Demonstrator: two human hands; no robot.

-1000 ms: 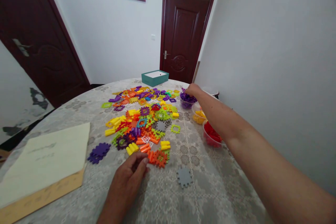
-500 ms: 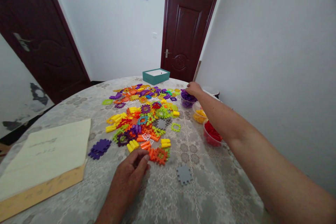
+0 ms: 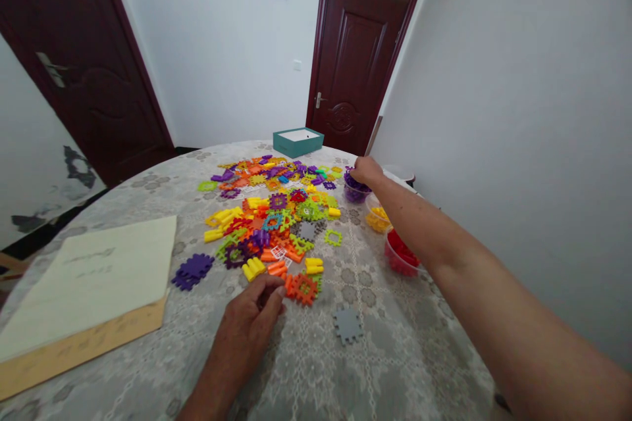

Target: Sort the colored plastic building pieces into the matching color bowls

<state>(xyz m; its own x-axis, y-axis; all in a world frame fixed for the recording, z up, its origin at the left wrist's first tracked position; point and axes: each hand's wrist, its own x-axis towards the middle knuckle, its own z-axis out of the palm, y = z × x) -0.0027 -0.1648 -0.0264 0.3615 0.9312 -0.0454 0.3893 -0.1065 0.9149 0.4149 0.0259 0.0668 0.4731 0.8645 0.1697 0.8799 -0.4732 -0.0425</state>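
A heap of coloured plastic interlocking pieces [image 3: 276, 210] covers the middle of the round table [image 3: 395, 355]. My left hand [image 3: 249, 316] rests on the cloth at the heap's near edge, fingers curled loosely, its fingertips beside an orange piece [image 3: 302, 288]; I see nothing held in it. My right arm stretches far across the table, and my right hand [image 3: 366, 171] is closed over a small clear bowl of purple pieces [image 3: 354, 188]. What its fingers hold is hidden.
A bowl of yellow pieces [image 3: 377, 218] and a bowl of red pieces [image 3: 401, 254] stand along the right edge under my arm. A grey piece [image 3: 347, 326] and purple pieces [image 3: 192, 270] lie apart. A cream sheet on cardboard [image 3: 89, 283] lies left; a teal box [image 3: 297, 142] sits far back.
The view has shifted a little, so everything sits slightly right and higher. Both hands stay where they were relative to the pieces and bowls.
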